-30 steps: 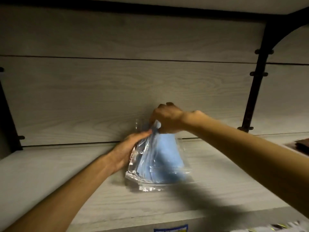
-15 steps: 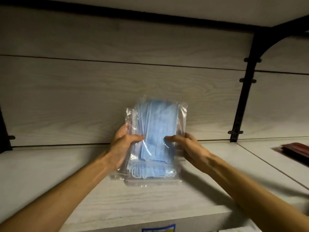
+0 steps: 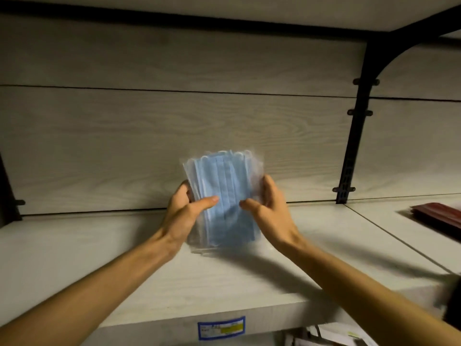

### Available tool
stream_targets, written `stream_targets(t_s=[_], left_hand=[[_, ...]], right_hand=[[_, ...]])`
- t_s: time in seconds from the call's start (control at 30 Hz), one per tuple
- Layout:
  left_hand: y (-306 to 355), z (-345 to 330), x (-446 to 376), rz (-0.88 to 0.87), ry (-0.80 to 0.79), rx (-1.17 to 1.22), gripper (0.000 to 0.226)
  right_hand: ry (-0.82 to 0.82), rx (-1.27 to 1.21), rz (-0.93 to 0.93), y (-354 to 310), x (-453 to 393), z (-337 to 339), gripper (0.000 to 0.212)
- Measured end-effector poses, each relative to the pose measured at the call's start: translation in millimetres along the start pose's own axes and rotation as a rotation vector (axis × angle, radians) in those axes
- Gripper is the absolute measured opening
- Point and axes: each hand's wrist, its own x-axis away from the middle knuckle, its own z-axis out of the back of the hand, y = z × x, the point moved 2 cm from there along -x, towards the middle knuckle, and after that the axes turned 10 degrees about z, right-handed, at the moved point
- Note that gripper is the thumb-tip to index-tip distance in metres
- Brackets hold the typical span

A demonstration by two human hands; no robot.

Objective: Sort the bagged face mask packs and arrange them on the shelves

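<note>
A clear plastic bag of blue face masks (image 3: 224,191) stands upright on the pale wooden shelf (image 3: 99,258), close to the back panel. My left hand (image 3: 183,216) grips its left edge, thumb across the front. My right hand (image 3: 267,211) holds the right edge, thumb on the front and fingers curled behind the plastic. The bag's lower end rests on or just above the shelf board; I cannot tell which. The pack leans slightly to the left at the top.
A black metal bracket (image 3: 354,136) divides this bay from the one on the right, where a dark red flat pack (image 3: 439,216) lies. A blue and yellow price label (image 3: 221,329) sits on the shelf's front edge. Another shelf board runs overhead.
My right hand came down from the bag's top to its right side. The bag went from slumped to upright, and both hands have lifted and straightened it.
</note>
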Motion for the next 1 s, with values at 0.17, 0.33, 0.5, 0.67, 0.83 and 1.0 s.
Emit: stream_targets(t_s=[0.17,0.33,0.5,0.67,0.83,1.0], left_hand=[[20,-13,-5,-0.061,0.029,0.044,0.039],[10,-17,0,0.085,0.101,0.119,0.026],[30,-13,-10,0.217,0.209,0.562,0.034],[30,-24,-6,0.247,0.151,0.797,0.029],[17,-12,-1,0.235,0.058,0.66,0.059],[5,26,-5,0.23,0.049,0.217,0.053]], right_hand=[[0.033,-0.112,0.07,-9,-10,-3,0.037],[-0.046,-0.018,-0.065,8,8,5,0.058],[0.061,-0.125,-0.354,19,6,16,0.083],[0.047,-0.462,-0.434,16,4,-6,0.041],[0.131,-0.253,-0.305,15,-9,17,0.019],[0.098,-0.063,-0.254,17,-21,55,0.02]])
